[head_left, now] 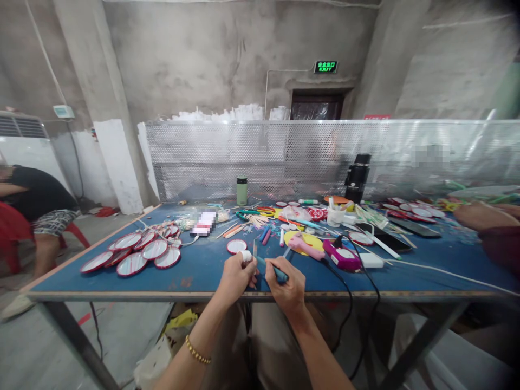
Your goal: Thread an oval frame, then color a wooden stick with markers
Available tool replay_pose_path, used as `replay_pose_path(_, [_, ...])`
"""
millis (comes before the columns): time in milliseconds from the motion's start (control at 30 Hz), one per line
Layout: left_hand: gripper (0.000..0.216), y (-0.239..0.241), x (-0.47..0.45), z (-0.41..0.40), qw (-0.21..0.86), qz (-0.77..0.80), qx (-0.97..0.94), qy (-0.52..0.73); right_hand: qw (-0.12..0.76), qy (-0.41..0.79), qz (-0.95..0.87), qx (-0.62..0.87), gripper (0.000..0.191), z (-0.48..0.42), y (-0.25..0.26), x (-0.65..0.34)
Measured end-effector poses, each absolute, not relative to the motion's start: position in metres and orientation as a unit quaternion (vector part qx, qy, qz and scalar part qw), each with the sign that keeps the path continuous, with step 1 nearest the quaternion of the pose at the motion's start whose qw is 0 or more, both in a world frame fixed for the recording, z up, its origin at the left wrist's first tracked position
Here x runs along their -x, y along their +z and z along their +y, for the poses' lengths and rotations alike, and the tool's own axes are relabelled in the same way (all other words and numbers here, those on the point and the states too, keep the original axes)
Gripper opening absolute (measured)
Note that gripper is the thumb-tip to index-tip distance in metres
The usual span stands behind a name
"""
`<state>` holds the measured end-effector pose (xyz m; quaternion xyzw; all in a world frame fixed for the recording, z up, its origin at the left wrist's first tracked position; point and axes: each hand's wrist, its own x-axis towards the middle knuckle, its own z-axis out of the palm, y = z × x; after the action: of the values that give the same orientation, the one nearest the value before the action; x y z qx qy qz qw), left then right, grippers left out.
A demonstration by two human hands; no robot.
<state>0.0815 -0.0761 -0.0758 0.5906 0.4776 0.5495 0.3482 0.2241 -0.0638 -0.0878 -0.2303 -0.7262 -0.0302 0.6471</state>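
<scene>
From the head view, the left hand (236, 272) is closed around a small white piece (246, 255) at the near edge of the blue worktop (203, 265), fingers curled tight on it. The right hand (285, 281) grips a dark teal pen-like tool (273, 269), its tip pointing toward the white piece; the two hands nearly touch. What exactly the tip does to the piece is too small to tell.

To the left lies a fan of finished-looking round red-rimmed mirrors (134, 253), overlapping one another, which suggests a fair batch is already done. One single round mirror (236, 246) lies just beyond the left hand, apart from the pile, and more red-rimmed discs sit far right, so work seems left.

Around the hands: a pink glue gun (305, 246) on a yellow disc, a magenta gadget (342, 257) with black cables (345, 292) trailing over the edge close to the right wrist, a white cup (335, 216), scattered sticks and pens, and a green flask (241, 191) at the back. Another person sits at far left.
</scene>
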Motion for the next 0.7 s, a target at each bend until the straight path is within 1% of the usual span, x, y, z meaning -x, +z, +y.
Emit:
replay_pose_path(333, [0.021, -0.0773, -0.0807, -0.0752, 0.353, 0.473, -0.595, 0.546, 0.649, -0.023, -0.727, 0.225, 0.012, -0.0645, -0.0876, -0.2236])
replay_pose_path(500, [0.025, -0.0767, -0.0819, -0.0751, 0.351, 0.473, -0.591, 0.551, 0.658, -0.029, -0.716, 0.231, 0.012, -0.0648, -0.0886, -0.2240])
replay_pose_path(700, [0.021, -0.0760, -0.0811, -0.0753, 0.351, 0.472, -0.593, 0.549, 0.650, -0.030, -0.724, 0.229, 0.012, -0.0634, -0.0898, -0.2241])
